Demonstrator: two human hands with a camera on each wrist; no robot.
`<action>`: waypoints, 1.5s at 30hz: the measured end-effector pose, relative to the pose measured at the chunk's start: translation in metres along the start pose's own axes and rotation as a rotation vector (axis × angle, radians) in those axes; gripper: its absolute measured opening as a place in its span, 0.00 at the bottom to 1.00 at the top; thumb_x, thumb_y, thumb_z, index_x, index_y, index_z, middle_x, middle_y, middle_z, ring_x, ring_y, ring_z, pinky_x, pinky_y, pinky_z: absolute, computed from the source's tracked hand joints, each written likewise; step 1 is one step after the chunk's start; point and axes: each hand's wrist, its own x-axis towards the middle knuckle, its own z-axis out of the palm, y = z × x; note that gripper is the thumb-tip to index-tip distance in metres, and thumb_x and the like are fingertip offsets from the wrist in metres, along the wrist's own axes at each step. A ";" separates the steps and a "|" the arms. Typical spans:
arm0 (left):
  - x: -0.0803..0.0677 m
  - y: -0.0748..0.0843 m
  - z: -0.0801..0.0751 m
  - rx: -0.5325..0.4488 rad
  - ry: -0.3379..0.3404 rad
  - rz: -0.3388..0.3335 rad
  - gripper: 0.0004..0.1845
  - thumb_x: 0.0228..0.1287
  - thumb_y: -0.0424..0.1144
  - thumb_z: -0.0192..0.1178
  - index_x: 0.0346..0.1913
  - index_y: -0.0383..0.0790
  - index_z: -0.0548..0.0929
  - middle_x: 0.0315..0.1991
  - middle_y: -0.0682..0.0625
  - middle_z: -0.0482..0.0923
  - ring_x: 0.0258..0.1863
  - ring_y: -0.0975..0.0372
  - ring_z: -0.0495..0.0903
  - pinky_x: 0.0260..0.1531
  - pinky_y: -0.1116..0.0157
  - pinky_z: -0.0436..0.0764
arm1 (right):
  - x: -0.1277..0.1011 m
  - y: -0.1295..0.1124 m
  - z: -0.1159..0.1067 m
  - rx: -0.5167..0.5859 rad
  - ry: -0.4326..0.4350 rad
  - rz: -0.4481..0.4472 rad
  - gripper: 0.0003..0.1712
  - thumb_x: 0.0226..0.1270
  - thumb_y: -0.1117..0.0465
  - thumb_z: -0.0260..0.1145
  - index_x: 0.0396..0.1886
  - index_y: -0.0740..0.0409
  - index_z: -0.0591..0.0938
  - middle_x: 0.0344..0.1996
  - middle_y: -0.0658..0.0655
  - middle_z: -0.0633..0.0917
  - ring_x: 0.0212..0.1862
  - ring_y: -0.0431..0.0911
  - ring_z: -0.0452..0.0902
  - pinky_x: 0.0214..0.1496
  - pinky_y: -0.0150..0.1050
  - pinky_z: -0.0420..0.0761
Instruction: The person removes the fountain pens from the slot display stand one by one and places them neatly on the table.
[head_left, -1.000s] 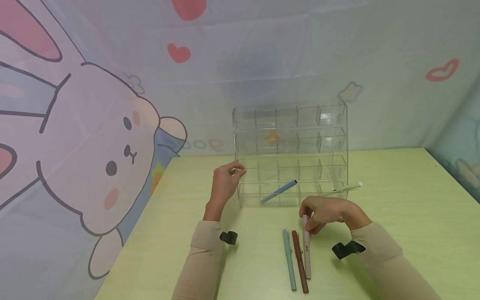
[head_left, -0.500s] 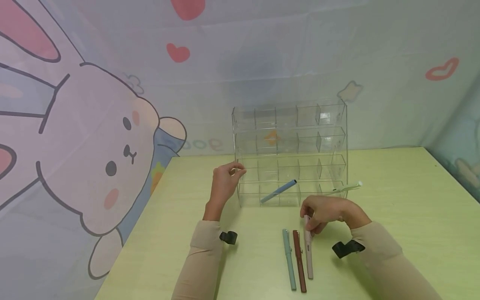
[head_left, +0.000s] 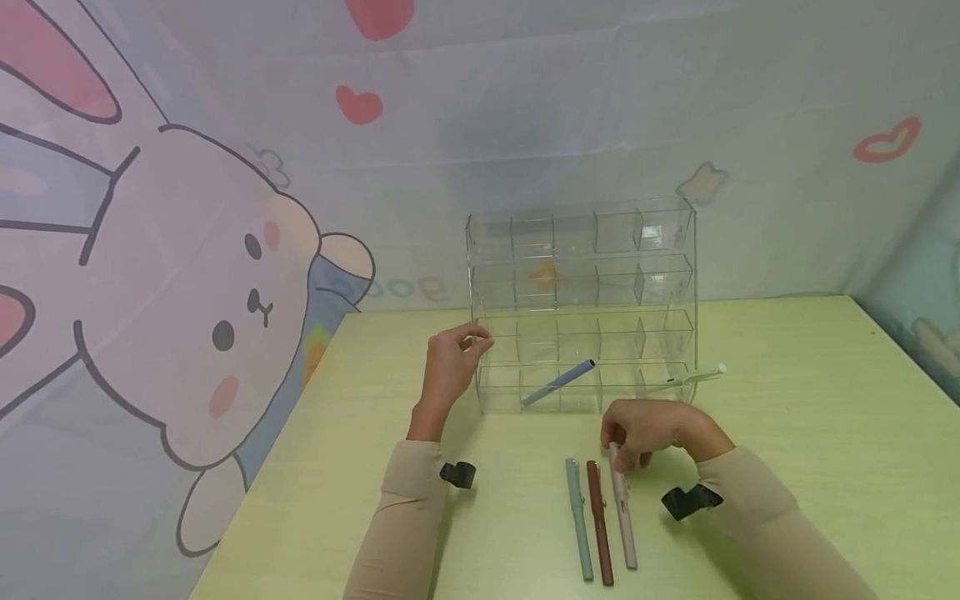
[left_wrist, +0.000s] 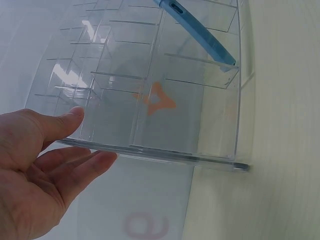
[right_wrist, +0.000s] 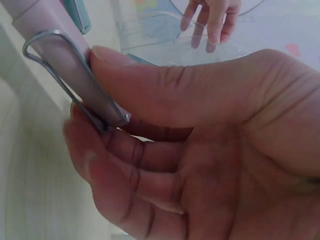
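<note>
My right hand [head_left: 643, 432] pinches the top end of a pink pen [head_left: 624, 510] between thumb and fingers; its far end rests on the table. In the right wrist view the thumb presses on the pink pen [right_wrist: 65, 65] beside its metal clip. A brown pen [head_left: 598, 523] and a teal pen [head_left: 578, 518] lie just left of it. My left hand [head_left: 448, 365] holds the left edge of a clear organizer [head_left: 581, 304]; the left hand [left_wrist: 42, 170] has its thumb on one side of the wall [left_wrist: 150, 150] and its fingers on the other. A blue pen [head_left: 558, 382] leans in the bottom row.
A pale pen [head_left: 693, 377] sticks out at the organizer's lower right. The yellow-green table [head_left: 810, 400] runs to a cartoon-printed backdrop [head_left: 187, 275] behind and left. The table's left edge [head_left: 262, 475] lies near my left sleeve.
My right hand has slid slightly toward me, and the pink pen's near end has swung right, away from the brown pen. The left hand has stayed on the organizer.
</note>
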 end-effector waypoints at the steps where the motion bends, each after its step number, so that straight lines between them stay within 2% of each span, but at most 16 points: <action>1: 0.000 0.000 0.000 -0.001 0.001 0.000 0.03 0.65 0.35 0.69 0.38 0.39 0.89 0.51 0.41 0.85 0.49 0.46 0.85 0.50 0.55 0.83 | 0.000 0.000 0.000 -0.018 0.003 -0.004 0.12 0.55 0.75 0.74 0.36 0.64 0.81 0.28 0.56 0.79 0.29 0.46 0.76 0.30 0.42 0.83; 5: 0.000 0.000 0.000 -0.008 0.000 0.003 0.03 0.65 0.35 0.69 0.38 0.39 0.89 0.50 0.41 0.85 0.50 0.46 0.85 0.50 0.55 0.83 | 0.001 -0.002 0.002 -0.072 0.003 -0.018 0.11 0.55 0.74 0.74 0.35 0.63 0.82 0.28 0.54 0.77 0.29 0.44 0.72 0.28 0.40 0.79; 11: 0.000 0.000 -0.001 -0.012 -0.002 0.005 0.03 0.65 0.35 0.69 0.37 0.39 0.89 0.52 0.40 0.84 0.51 0.46 0.84 0.51 0.55 0.83 | 0.003 -0.001 0.004 -0.098 -0.005 -0.025 0.10 0.56 0.73 0.74 0.35 0.61 0.82 0.28 0.53 0.78 0.28 0.43 0.72 0.27 0.38 0.78; 18: 0.000 0.002 -0.002 -0.011 -0.014 -0.013 0.03 0.65 0.35 0.69 0.38 0.39 0.89 0.55 0.39 0.83 0.51 0.46 0.84 0.51 0.54 0.83 | 0.004 -0.003 0.008 -0.084 -0.006 -0.002 0.09 0.55 0.75 0.74 0.33 0.62 0.83 0.27 0.54 0.79 0.27 0.44 0.75 0.29 0.38 0.81; 23: -0.001 0.003 -0.003 -0.012 -0.015 -0.017 0.03 0.65 0.34 0.68 0.38 0.38 0.89 0.54 0.38 0.83 0.51 0.45 0.84 0.50 0.53 0.83 | 0.005 -0.005 0.013 -0.012 0.000 0.040 0.11 0.54 0.80 0.72 0.34 0.66 0.83 0.29 0.57 0.83 0.29 0.46 0.83 0.32 0.41 0.85; 28: -0.001 0.003 -0.003 -0.004 -0.014 -0.023 0.03 0.65 0.35 0.68 0.38 0.39 0.89 0.55 0.38 0.83 0.51 0.45 0.84 0.50 0.52 0.83 | 0.004 -0.007 0.015 0.039 0.003 0.060 0.12 0.53 0.82 0.71 0.35 0.68 0.83 0.30 0.60 0.83 0.29 0.49 0.85 0.33 0.43 0.87; 45: 0.000 0.003 -0.003 -0.011 -0.023 -0.039 0.05 0.66 0.35 0.68 0.41 0.36 0.89 0.55 0.39 0.82 0.51 0.45 0.84 0.50 0.54 0.83 | 0.006 -0.008 0.018 -0.024 0.008 0.051 0.12 0.52 0.83 0.71 0.33 0.67 0.84 0.28 0.58 0.83 0.28 0.49 0.84 0.33 0.42 0.86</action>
